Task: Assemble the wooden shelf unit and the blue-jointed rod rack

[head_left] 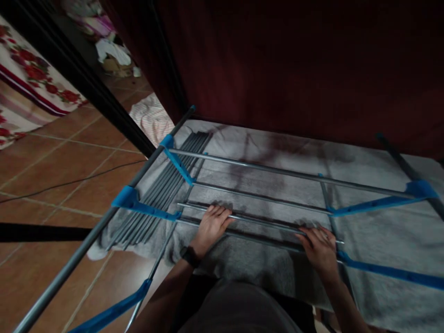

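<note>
A thin grey metal rod (262, 222) runs crosswise in front of me, both its ends sticking out past my hands. My left hand (212, 225) has its fingers wrapped over the rod's left part; a dark watch sits on that wrist. Toward the right end, my right hand (319, 245) grips the same rod. Around it stands a rack frame of grey tubes (138, 182) with blue plastic brackets (147, 209). Crossbars (287, 172) span the frame beyond the rod, and another bar (255, 238) lies just nearer to me, partly hidden by my hands.
Several loose grey rods (156, 194) lie in a row on a grey blanket (391, 240) at the left. A dark red curtain (294, 69) hangs behind. Black posts (79, 78) and a cable (79, 179) are by the tiled floor (86, 162).
</note>
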`<action>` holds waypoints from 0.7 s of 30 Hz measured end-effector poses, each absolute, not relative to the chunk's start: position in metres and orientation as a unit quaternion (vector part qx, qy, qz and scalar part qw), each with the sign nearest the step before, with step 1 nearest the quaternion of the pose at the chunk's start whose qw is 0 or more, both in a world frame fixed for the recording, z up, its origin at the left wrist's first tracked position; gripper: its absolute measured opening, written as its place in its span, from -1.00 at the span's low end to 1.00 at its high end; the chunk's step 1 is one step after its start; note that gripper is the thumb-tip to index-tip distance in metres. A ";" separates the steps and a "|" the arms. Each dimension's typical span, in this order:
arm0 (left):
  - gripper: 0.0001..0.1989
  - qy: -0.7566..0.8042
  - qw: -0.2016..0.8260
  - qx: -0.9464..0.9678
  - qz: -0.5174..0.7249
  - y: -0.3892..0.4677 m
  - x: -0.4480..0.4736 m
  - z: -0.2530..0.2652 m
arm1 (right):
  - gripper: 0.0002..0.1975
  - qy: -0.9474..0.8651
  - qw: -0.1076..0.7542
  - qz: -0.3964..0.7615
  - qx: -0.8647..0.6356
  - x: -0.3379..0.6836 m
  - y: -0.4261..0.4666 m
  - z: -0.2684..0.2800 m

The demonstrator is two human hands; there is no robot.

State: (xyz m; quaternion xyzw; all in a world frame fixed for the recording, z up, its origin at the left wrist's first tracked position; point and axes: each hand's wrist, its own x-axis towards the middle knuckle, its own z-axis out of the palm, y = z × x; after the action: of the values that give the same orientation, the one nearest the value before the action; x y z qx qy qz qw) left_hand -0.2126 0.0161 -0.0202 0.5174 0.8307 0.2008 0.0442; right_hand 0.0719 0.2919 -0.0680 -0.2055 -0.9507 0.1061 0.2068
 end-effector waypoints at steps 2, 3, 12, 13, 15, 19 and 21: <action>-0.66 0.831 0.046 0.516 0.204 0.016 -0.211 -0.019 | -0.60 -0.953 0.205 0.095 -0.204 0.073 0.293 -0.071; -0.65 0.832 0.045 0.514 0.204 0.016 -0.211 -0.019 | -0.58 -0.953 0.203 0.091 -0.204 0.074 0.294 -0.072; -0.66 0.829 0.045 0.511 0.224 0.016 -0.210 -0.022 | -0.56 -0.949 0.246 0.050 -0.189 0.072 0.297 -0.071; -0.66 0.828 0.045 0.510 0.229 0.015 -0.210 -0.022 | -0.57 -0.950 0.248 0.044 -0.185 0.072 0.297 -0.070; -0.66 0.825 0.044 0.512 0.235 0.015 -0.211 -0.024 | -0.58 -0.952 0.248 0.036 -0.177 0.073 0.296 -0.068; -0.68 0.826 0.039 0.515 0.226 0.015 -0.211 -0.028 | -0.58 -0.957 0.239 0.029 -0.161 0.072 0.295 -0.066; -0.69 0.829 0.034 0.515 0.216 0.016 -0.211 -0.029 | -0.58 -0.958 0.237 0.025 -0.162 0.072 0.296 -0.066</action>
State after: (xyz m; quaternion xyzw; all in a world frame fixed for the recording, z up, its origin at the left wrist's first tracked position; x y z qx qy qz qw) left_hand -0.2112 0.0158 -0.0286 0.5148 0.8289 0.2164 0.0345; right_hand 0.0724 0.2960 -0.0656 -0.1619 -0.9577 0.0248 0.2366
